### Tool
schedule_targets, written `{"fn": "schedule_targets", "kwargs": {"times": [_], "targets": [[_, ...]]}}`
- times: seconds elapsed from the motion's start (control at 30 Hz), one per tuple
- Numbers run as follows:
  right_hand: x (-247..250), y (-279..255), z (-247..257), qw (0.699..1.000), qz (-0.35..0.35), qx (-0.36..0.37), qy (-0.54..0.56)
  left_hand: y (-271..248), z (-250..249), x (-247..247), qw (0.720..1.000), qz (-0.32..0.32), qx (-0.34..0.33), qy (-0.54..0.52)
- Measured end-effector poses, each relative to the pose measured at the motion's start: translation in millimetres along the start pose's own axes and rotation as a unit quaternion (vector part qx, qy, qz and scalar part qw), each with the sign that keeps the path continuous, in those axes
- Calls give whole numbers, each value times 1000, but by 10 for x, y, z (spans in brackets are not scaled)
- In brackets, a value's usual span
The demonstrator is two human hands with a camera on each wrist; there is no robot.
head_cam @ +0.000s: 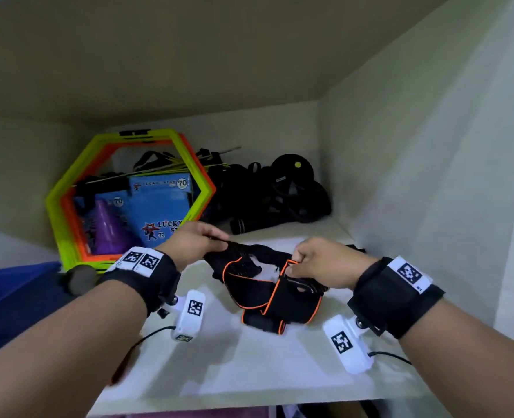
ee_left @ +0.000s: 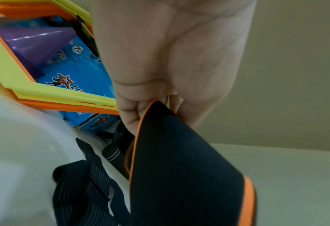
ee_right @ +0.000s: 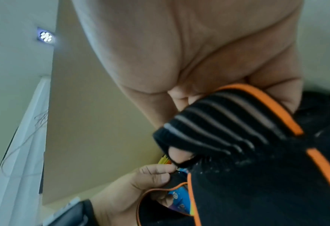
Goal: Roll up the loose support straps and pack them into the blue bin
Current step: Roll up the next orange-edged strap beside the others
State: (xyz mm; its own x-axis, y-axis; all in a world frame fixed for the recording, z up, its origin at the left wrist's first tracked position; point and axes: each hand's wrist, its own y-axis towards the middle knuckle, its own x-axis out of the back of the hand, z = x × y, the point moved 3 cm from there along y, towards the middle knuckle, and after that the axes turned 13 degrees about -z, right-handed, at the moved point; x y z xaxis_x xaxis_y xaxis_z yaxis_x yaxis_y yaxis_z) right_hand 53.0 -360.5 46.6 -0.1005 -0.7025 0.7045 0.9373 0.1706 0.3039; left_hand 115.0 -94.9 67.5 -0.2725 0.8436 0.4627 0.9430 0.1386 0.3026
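A black support strap with orange trim [head_cam: 267, 285] hangs between both hands just above the white shelf [head_cam: 249, 366]. My left hand [head_cam: 201, 239] pinches its upper left end, and in the left wrist view my curled fingers [ee_left: 133, 113] hold the strap's orange-edged corner [ee_left: 179, 160]. My right hand [head_cam: 313, 257] grips the right end, where the right wrist view shows the striped elastic part [ee_right: 218, 126] tucked under my fingers. The strap's lower folds rest on the shelf. A corner of the blue bin [head_cam: 11, 300] shows at the far left, below shelf level.
A stack of yellow and orange hexagon rings [head_cam: 123, 200] leans at the back left, framing blue boxes [head_cam: 159, 206] and a purple cone [head_cam: 108, 230]. A pile of black gear [head_cam: 277, 194] fills the back right. White walls close in the shelf behind and at the right.
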Motion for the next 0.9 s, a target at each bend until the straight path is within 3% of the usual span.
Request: {"fn": "schedule_targets", "kwargs": {"times": [0.1, 0.23, 0.37, 0.53, 0.73, 0.9], "targets": [[-48, 90, 99, 988, -7, -37, 146, 11, -29, 146, 999, -5, 7, -41], [-24, 186, 304, 907, -7, -96, 409, -23, -279, 382, 990, -90, -48, -99], [30, 245, 464, 882, -27, -80, 464, -97, -541, 583, 976, -132, -94, -146], [59, 320, 644, 853, -103, -75, 506, -194, -773, 697, 973, -67, -105, -196], [-136, 328, 856, 840, -135, -96, 517, -283, -797, 734, 933, -1, -99, -345], [-325, 291, 1041, 828, -139, -103, 534, -295, -727, 717, 908, 84, -77, -402]]}}
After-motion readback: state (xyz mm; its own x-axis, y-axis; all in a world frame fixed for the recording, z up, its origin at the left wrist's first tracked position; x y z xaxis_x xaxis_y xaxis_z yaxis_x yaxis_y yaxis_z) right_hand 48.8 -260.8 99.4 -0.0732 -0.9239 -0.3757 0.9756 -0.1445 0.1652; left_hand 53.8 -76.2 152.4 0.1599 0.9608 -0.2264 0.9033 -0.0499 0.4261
